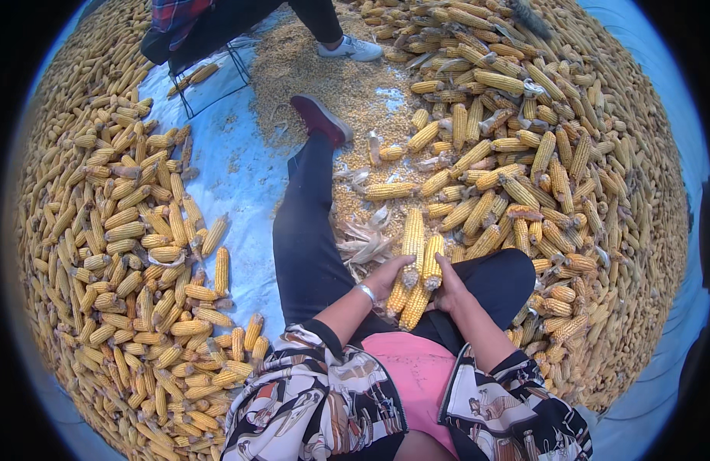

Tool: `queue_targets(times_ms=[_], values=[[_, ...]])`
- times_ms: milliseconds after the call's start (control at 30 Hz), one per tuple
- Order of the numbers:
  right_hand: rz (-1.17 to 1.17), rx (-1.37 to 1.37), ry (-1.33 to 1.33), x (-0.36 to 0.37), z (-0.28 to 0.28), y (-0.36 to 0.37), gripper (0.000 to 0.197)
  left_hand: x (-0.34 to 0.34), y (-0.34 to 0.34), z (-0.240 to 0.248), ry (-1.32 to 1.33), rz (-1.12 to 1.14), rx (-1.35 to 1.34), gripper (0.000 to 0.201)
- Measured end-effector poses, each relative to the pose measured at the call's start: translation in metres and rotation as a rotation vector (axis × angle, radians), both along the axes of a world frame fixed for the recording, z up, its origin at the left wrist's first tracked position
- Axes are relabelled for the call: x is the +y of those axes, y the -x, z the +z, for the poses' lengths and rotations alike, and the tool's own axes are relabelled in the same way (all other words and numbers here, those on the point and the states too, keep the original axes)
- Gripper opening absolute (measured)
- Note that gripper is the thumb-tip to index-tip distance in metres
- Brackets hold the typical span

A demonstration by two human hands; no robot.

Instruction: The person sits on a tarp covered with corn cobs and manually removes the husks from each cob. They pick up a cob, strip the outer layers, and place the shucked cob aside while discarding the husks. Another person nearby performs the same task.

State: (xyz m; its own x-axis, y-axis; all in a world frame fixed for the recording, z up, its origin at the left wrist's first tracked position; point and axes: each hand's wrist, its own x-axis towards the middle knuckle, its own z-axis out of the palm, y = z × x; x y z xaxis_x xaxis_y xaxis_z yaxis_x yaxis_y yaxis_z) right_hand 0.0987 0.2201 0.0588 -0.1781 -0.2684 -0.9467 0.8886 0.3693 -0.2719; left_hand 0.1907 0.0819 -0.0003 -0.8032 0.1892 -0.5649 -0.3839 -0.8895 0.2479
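Over my lap I hold a small bundle of yellow corn cobs between my two hands. A long corn cob (413, 244) and a shorter corn cob (432, 263) lie on top and point away from me. Beneath them, another cob (415, 309) slants toward my body, with one more beside it. My left hand (385, 278), with a silvery bracelet at the wrist, is closed round the bundle's left side. Closed on its right side is my right hand (450, 287). The palms and some fingertips are hidden by the cobs.
Corn cobs are heaped in a pile at left (124, 253) and a larger pile at right (570, 177). Dry husks (368, 240) lie beyond my hands. Loose kernels (293, 84) cover part of the blue sheet (236, 184). Another person's shoe (350, 49) and a wire-legged stool stand at the far side.
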Motion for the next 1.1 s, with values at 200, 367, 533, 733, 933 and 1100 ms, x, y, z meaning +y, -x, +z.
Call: queue_targets(times_ms=[200,367,533,733,933,1100], values=[[0.206,0.076,0.150,-0.051,0.038,-0.023,0.079,-0.038,-0.076,0.034,-0.150,0.301,0.164,0.053],[0.745,0.207,0.490,-0.235,0.173,-0.089,0.081,-0.174,-0.164,0.135,0.132,0.777,0.285,0.046],[0.424,0.677,1.509,-0.345,0.309,-0.190,0.092,-0.336,-0.333,0.260,0.585,1.468,0.721,0.096],[1.058,1.194,1.315,-0.266,0.234,-0.142,0.055,-0.318,-0.329,0.192,0.711,1.464,-0.057,0.031],[1.287,1.213,0.477,-0.145,0.098,-0.002,0.051,-0.222,-0.148,0.057,0.851,0.660,-0.204,0.027],[1.419,1.127,0.160,-0.075,0.047,0.074,0.049,-0.157,-0.002,-0.013,1.178,-0.094,-0.030,0.026]])
